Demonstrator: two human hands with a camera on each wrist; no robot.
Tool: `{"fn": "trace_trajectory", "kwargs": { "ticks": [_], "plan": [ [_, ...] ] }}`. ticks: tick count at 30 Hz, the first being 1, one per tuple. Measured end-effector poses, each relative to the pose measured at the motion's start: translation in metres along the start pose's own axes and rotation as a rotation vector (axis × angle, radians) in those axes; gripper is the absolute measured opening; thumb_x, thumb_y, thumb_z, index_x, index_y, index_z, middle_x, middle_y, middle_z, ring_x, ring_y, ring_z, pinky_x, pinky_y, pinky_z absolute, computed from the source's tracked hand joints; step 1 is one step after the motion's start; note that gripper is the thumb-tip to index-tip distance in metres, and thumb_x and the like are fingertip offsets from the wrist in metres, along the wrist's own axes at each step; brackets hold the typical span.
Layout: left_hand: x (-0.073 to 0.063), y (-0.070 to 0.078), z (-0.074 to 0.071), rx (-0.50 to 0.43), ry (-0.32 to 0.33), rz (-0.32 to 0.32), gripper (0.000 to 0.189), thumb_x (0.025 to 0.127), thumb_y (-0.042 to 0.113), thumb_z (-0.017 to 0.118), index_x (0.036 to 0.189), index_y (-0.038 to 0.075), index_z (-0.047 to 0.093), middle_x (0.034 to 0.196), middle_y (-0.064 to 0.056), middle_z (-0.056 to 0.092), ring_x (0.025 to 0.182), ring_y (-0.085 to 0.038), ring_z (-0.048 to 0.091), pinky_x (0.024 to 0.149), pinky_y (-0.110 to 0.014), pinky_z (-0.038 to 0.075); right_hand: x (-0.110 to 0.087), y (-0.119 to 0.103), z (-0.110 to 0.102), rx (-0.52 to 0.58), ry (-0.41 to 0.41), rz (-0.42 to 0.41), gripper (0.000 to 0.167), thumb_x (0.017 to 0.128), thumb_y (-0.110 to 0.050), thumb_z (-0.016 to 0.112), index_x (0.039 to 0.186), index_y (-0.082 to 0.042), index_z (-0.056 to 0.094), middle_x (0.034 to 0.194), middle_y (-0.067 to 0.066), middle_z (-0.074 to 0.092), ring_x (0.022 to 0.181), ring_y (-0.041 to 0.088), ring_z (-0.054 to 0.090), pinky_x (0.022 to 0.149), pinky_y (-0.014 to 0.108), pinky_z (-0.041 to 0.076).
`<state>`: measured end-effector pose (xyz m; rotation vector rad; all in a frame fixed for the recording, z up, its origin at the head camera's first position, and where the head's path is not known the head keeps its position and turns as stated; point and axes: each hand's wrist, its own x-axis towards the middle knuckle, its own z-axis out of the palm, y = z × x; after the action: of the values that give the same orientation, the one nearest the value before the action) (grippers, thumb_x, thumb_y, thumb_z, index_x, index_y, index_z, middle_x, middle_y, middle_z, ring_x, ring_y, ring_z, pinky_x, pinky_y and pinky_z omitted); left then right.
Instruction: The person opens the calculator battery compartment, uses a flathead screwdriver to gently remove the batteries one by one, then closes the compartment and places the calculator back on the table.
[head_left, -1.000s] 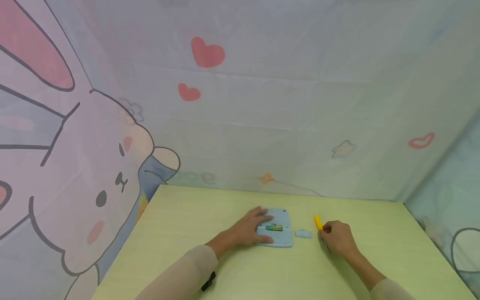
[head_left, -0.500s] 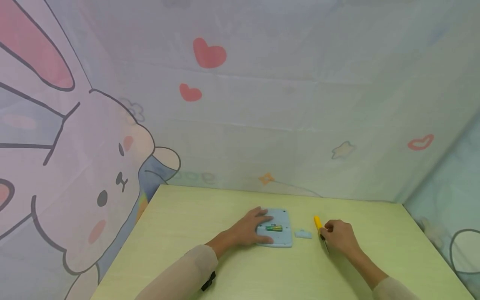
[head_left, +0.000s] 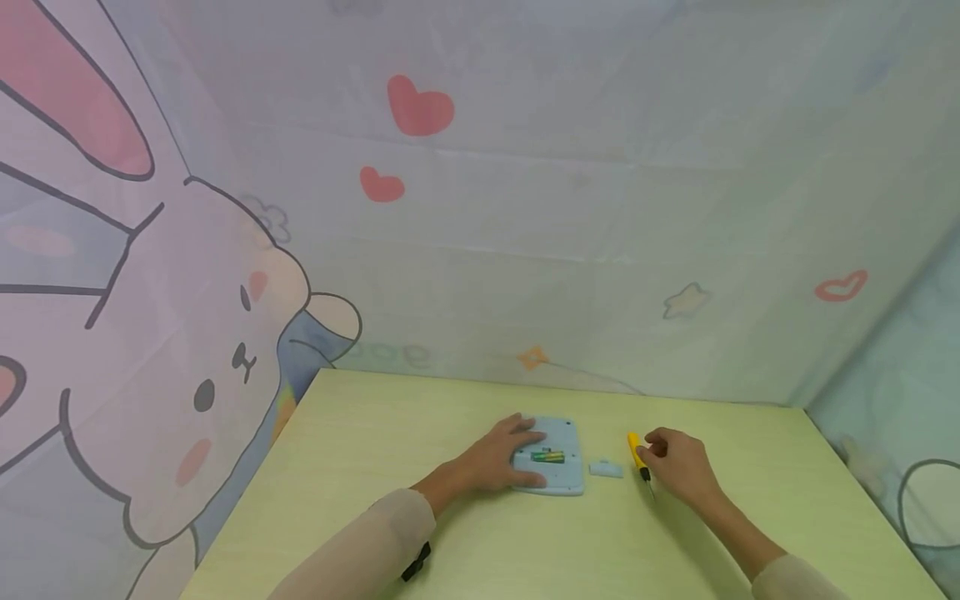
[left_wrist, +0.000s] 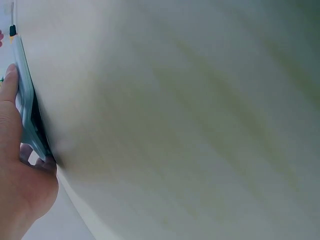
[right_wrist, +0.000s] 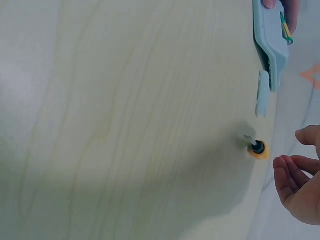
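Note:
My left hand holds a flat light-blue device by its left side, the thumb at the near edge and the fingers spread over it. Its face with the screw holes is up. Green batteries sit in the uncovered compartment. In the left wrist view the thumb lies along the device's edge. A screwdriver with a yellow and black handle lies on the table. Just right of it hovers my right hand, thumb and fingers apart with nothing between them, also seen in the right wrist view.
A small light-blue battery cover lies between the device and the screwdriver. The pale wooden table ends at a printed cloth behind. A black object shows beside the left sleeve.
My right hand has let go of the screwdriver and moved slightly up and away from it; more of its handle now shows. The left hand and the device have stayed still.

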<state>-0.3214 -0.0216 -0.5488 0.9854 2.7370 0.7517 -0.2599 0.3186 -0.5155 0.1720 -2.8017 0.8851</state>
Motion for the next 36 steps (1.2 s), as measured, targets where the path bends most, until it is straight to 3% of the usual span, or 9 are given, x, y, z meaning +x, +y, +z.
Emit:
{"fn": "trace_trajectory", "kwargs": {
  "ticks": [9,36],
  "plan": [
    [0.001,-0.002,0.002,0.005,0.0,0.006,0.085,0.089,0.071,0.072,0.16,0.031,0.049,0.172,0.005,0.03,0.162,-0.025,0.016,0.127,-0.05,0.025,-0.003,-0.017,0.005,0.047,-0.012,-0.029,0.028,0.097,-0.013,0.075,0.113,0.01,0.071,0.094,0.009,0.073,0.087,0.025,0.071,0.077,0.04,0.059],
    [-0.001,0.002,-0.002,0.016,-0.002,0.008,0.081,0.091,0.068,0.072,0.16,0.03,0.05,0.172,0.004,0.031,0.162,-0.027,0.018,0.126,-0.05,0.027,-0.001,-0.044,0.035,0.176,-0.008,-0.102,0.027,0.094,-0.01,0.081,0.115,0.005,0.073,0.1,0.008,0.074,0.09,0.019,0.07,0.084,0.037,0.061]
  ]
}}
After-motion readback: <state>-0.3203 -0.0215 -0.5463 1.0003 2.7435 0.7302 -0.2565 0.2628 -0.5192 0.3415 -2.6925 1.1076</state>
